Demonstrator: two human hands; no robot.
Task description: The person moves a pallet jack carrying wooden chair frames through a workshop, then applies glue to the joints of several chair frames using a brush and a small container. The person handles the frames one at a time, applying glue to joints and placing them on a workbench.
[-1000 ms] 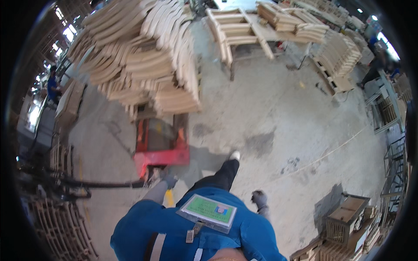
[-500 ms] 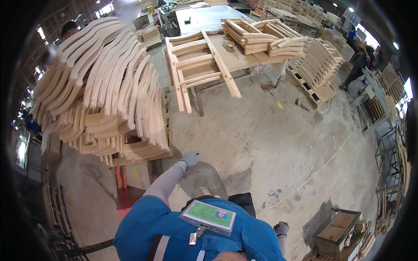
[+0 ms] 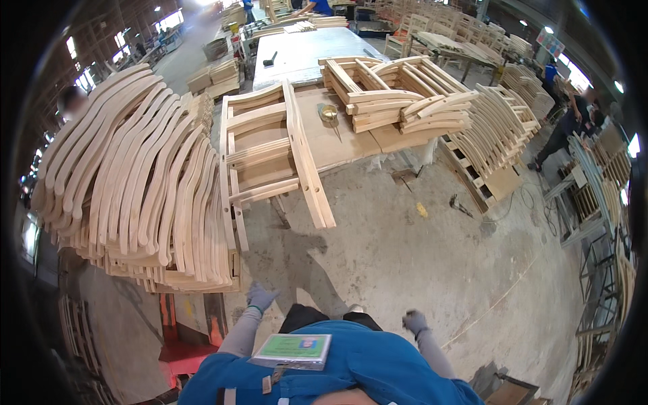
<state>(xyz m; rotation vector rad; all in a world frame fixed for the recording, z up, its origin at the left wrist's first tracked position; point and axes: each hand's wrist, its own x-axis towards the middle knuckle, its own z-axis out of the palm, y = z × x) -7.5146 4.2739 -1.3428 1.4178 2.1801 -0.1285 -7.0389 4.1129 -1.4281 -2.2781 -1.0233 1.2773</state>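
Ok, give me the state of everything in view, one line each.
Left hand: gloved, open, empty, beside the stack.
Right hand: gloved, loosely curled, empty.
Curved slats: stacked high on a pallet.
Chair frame: lying flat, overhanging the table edge.
Frame pile: stacked on the table.
Table: loaded.
Pallet jack: under the stack.

Big workbench [image 3: 351,145] up top with a wooden chair frame [image 3: 270,155] lying across its near edge, hanging over a bit. More frame parts [image 3: 398,98] piled on the bench's right end, a small brass-looking cup [image 3: 329,113] between them. Another pallet of curved slats [image 3: 496,125] sits to the right. Concrete floor [image 3: 405,270], dusty.
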